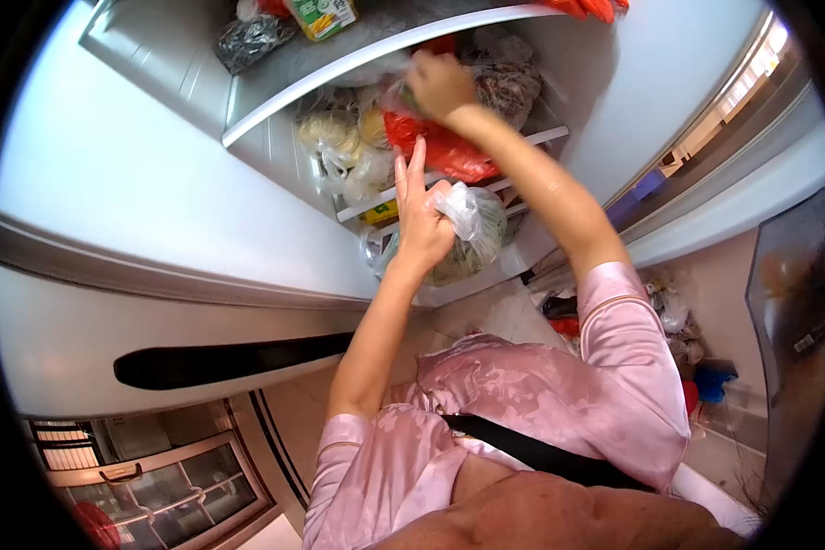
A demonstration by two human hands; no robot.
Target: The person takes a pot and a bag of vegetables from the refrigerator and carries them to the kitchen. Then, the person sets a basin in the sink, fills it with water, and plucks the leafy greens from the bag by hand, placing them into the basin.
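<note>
My left hand [423, 225] grips the gathered neck of a clear plastic bag [472, 229] with something green inside. Two of its fingers point up toward the shelf, touching or close to a red plastic bag [445, 151]. Farther in, my right hand [442, 87] is curled and slightly blurred above that red bag. Its fingertips are hard to make out, and so is whatever they pinch among the bags. Clear bags with pale yellowish contents [330, 136] lie left of the red bag. A bag of brownish food [506, 87] sits behind my right hand.
The open refrigerator has a white-edged shelf [376, 66] above my hands, holding a dark bag [252, 41] and a green-and-yellow packet [323, 14]. A door with a black handle [234, 360] stands at left. More bags [674, 312] lie on the floor at right.
</note>
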